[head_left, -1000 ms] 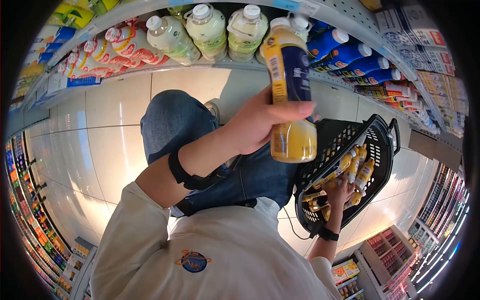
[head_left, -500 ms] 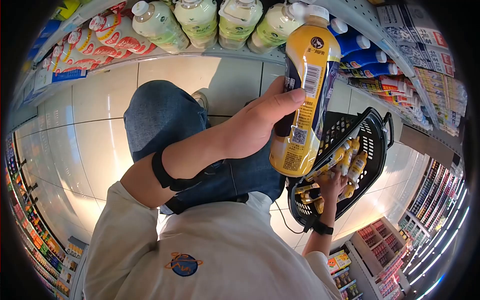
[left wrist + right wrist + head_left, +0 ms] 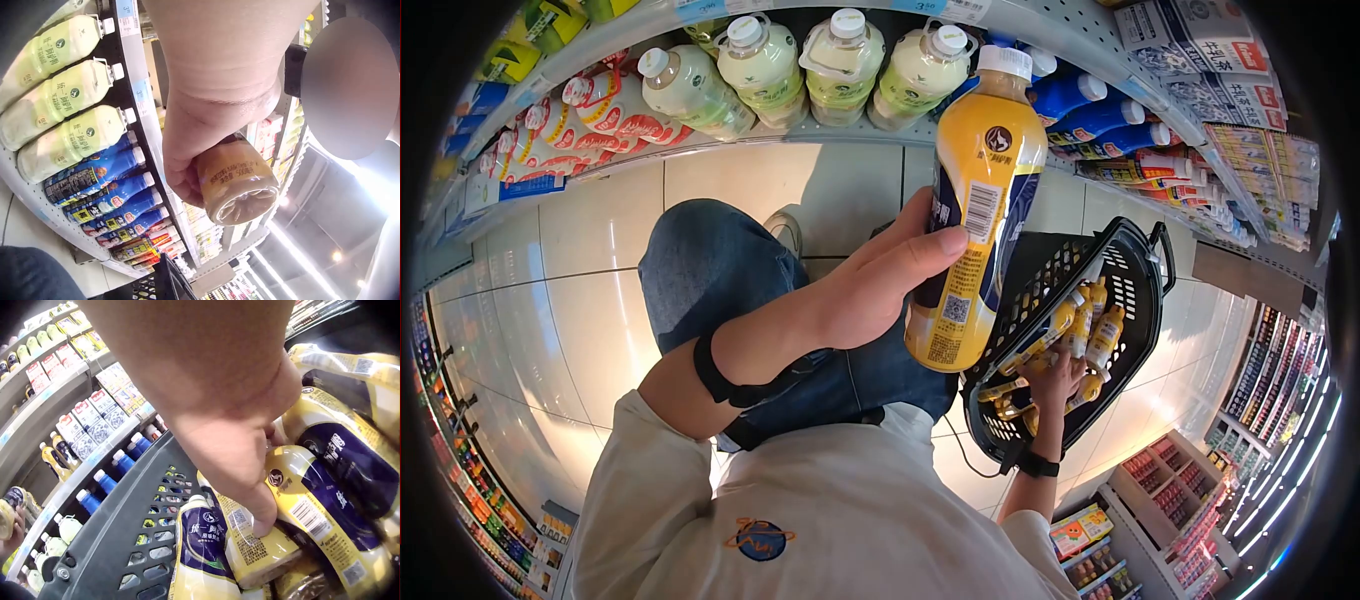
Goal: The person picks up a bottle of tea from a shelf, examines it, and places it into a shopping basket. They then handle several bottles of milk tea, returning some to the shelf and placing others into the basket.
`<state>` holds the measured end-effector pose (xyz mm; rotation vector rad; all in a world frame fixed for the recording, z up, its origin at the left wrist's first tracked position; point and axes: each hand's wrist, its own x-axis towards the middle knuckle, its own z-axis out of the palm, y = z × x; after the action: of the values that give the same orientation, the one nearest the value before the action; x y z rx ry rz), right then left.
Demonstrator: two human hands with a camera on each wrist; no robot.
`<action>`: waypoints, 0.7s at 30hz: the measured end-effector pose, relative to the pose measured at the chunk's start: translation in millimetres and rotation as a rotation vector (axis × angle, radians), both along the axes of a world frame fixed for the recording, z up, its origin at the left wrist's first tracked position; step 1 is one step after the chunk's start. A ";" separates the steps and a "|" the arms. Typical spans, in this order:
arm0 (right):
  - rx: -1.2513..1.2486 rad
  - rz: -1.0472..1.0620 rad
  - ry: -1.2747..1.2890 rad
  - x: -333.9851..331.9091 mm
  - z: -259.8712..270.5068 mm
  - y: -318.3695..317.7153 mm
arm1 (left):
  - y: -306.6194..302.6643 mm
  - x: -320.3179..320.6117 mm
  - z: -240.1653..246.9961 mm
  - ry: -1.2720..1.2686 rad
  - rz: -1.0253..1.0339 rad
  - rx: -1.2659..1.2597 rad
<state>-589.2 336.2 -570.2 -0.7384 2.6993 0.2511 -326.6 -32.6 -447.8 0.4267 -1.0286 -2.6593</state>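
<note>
My left hand (image 3: 870, 280) grips a yellow milk tea bottle (image 3: 990, 150) with a white cap and a dark blue label, held upright in front of me. Its barcode side faces the head camera, and the thumb lies across the label. From the left wrist view, the clear ribbed base of that bottle (image 3: 244, 203) shows below the curled fingers. Inside the black basket (image 3: 1135, 235), my right hand (image 3: 1055, 380) reaches down among several similar bottles (image 3: 1105, 338). Its thumb (image 3: 264, 515) presses on one yellow bottle (image 3: 250, 553); the other fingers are mostly hidden.
A shelf ahead carries large pale green bottles (image 3: 840, 75), red-and-white bottles (image 3: 605, 105) and blue bottles (image 3: 1070, 97). Cartons (image 3: 1200, 40) stand at the right. The basket is on the tiled floor (image 3: 600, 310) beside my knees (image 3: 710, 260).
The left hand has brought the bottle closer and turned it so the barcode side faces the head camera, then moved it slightly left. The right hand has stayed among the bottles in the basket.
</note>
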 end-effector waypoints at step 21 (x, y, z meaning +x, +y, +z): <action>-0.012 -0.038 0.003 4.9 2.3 -2.6 | -1.9 5.9 6.8 -0.016 -0.194 0.012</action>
<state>-584.3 333.6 -567.9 -0.6904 2.7171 0.2279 -320.7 -34.5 -440.9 0.3676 -1.1118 -2.8377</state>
